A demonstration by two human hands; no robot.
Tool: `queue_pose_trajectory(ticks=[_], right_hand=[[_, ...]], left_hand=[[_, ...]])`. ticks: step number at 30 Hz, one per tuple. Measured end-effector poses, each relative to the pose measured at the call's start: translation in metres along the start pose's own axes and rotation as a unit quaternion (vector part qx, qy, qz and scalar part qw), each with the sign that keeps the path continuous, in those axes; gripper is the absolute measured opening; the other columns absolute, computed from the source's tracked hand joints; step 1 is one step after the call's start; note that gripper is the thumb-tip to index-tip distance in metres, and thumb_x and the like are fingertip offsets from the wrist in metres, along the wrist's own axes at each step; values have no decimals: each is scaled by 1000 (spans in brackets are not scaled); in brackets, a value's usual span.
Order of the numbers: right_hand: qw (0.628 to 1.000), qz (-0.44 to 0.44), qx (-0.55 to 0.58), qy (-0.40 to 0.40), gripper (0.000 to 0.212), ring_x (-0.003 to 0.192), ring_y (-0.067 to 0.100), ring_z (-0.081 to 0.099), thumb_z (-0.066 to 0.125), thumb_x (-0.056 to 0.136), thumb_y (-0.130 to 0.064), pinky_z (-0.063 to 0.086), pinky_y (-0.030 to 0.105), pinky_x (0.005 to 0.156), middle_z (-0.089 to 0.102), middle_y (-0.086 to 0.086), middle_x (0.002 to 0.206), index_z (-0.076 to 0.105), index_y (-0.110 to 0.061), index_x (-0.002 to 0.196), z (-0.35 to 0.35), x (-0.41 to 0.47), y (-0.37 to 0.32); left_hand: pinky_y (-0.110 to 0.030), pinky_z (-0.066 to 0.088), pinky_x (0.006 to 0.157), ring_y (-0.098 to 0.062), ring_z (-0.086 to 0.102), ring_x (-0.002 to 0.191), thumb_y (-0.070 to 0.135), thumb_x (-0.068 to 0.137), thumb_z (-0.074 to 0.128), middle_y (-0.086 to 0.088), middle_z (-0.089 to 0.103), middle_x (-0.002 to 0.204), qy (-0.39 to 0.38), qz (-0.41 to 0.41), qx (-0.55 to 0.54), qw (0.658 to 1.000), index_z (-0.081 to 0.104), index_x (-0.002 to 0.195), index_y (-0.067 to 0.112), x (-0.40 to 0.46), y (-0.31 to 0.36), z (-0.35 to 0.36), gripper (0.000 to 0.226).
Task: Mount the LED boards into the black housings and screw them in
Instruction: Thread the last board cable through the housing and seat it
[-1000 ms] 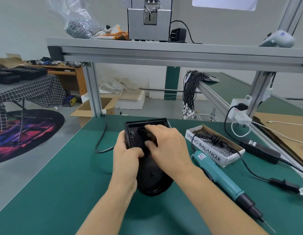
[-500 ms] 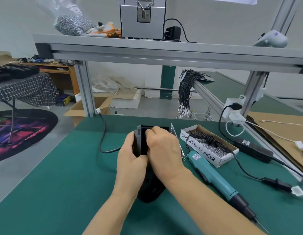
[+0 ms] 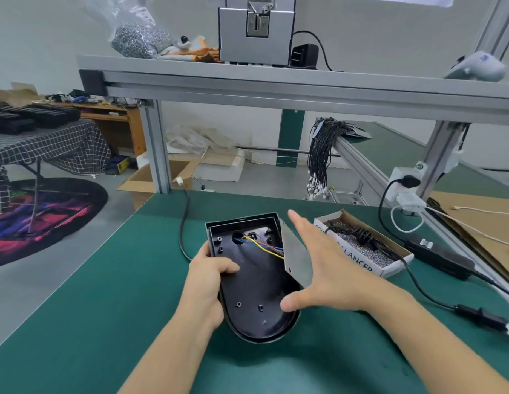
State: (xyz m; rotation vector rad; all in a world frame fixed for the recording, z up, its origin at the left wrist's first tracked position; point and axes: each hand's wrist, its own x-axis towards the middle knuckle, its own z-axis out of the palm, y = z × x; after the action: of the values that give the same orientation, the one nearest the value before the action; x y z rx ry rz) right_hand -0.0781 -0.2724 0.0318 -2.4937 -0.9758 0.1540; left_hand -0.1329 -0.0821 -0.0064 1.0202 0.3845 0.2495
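A cardboard box (image 3: 387, 268) sits just past the right hand (image 3: 318, 268) on the green worktop (image 3: 76, 322). It's filled with what look like small silvery screws, too tiny to tell for sure, and a bundled black cord (image 3: 361, 237) is laid on top of them. Part of the word "BALANCER" can be read on its side.

The black housing (image 3: 253, 282) is found between the two hands, open side up, its rounded end nearest the body and its square end farther out. Coloured wires (image 3: 264, 245) are seen coming out of a round hole near the square end and running across to a grey metal plate (image 3: 294, 257), which is propped up tilted along the housing's right edge. That plate is probably the LED board, though its component side can't be seen.

The left hand (image 3: 207, 282) is curled round the housing's left rim, with the thumb hooked over the edge onto the inside. The right hand is spread wide with fingers straight, held right next to the plate on its outer side; whether the palm is actually touching the plate can't be told. Its thumb is stretched out over the rounded end of the housing.

A black power adapter (image 3: 438, 257) is laid farther off beyond the right hand, past the box.
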Motion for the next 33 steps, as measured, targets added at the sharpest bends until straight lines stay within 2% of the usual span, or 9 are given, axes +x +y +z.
queue_pose_trajectory(ticks=[6, 9, 14, 19, 22, 25, 28, 31, 33], right_hand=[[993, 54, 39, 94, 110, 120, 7, 38, 70, 54, -71, 35, 27, 89, 32, -17, 123, 6, -56, 142, 9, 10, 6], [984, 90, -29, 153, 122, 110, 10, 35, 51, 41, -91, 35, 29, 87, 32, -11, 111, 7, -47, 146, 12, 13, -12], [970, 95, -135, 177, 124, 94, 19, 29, 29, 39, -98, 28, 32, 81, 24, -5, 97, 14, -38, 146, 45, 13, -36], [966, 115, -161, 166, 123, 125, 21, 24, 21, 40, -99, 20, 38, 99, 21, -4, 139, 15, -39, 147, 61, 7, -26], [977, 83, 5, 194, 97, 131, 6, 21, 28, 55, -92, 15, 34, 107, 25, -13, 140, 40, -40, 137, 50, 5, -21], [919, 133, 262, 264, 60, 94, 19, 51, 42, 81, -63, 40, 44, 94, 56, 14, 103, 65, -9, 96, 22, 14, -6], [869, 263, 408, 99, 39, 86, 23, 62, 52, 93, -44, 47, 30, 75, 70, 12, 103, 70, -9, 92, -1, 21, 15], [844, 307, 437, -48, 57, 114, 27, 60, 68, 75, -59, 46, 39, 101, 65, 9, 124, 71, -14, 110, -5, 34, 19], [829, 293, 466, -105, 53, 101, 23, 66, 73, 64, -58, 51, 37, 94, 70, 8, 111, 76, -16, 96, -7, 39, 15]], left_hand=[[-46, 56, 72, -31, 68, 76, -19, 73, 44, -15, 73, 89, -20, 53, 47, 997, 69, 84, 17, 1, 1, 5, 45], [-46, 53, 74, -32, 65, 77, -19, 73, 48, -15, 72, 87, -11, 79, 90, 993, 68, 82, 18, 0, -4, 11, 43], [-35, 55, 51, -26, 67, 62, -19, 74, 48, -14, 72, 80, -5, 14, 16, 1000, 67, 86, 12, 2, -8, 19, 39], [-33, 57, 55, -27, 70, 67, -14, 78, 50, -15, 74, 86, -15, 13, 6, 1000, 66, 93, 10, 7, -4, 8, 32], [-39, 58, 64, -29, 70, 70, -9, 83, 49, -18, 74, 90, -57, -42, 22, 997, 65, 99, 10, 8, -2, -2, 29], [-41, 59, 59, -31, 70, 68, -9, 81, 50, -19, 73, 91, -99, -78, 0, 992, 64, 100, 9, 9, -1, -8, 29], [-39, 58, 59, -31, 70, 68, -8, 67, 58, -19, 72, 90, -164, -81, 14, 983, 66, 97, 9, 7, 1, -5, 36], [-37, 58, 61, -30, 69, 71, -7, 59, 61, -20, 71, 91, -210, -68, 58, 974, 70, 91, 11, 6, 4, 0, 38], [-36, 58, 62, -31, 69, 73, -4, 60, 61, -21, 70, 94, -223, -62, 76, 970, 70, 94, 9, 5, 6, 3, 38]])
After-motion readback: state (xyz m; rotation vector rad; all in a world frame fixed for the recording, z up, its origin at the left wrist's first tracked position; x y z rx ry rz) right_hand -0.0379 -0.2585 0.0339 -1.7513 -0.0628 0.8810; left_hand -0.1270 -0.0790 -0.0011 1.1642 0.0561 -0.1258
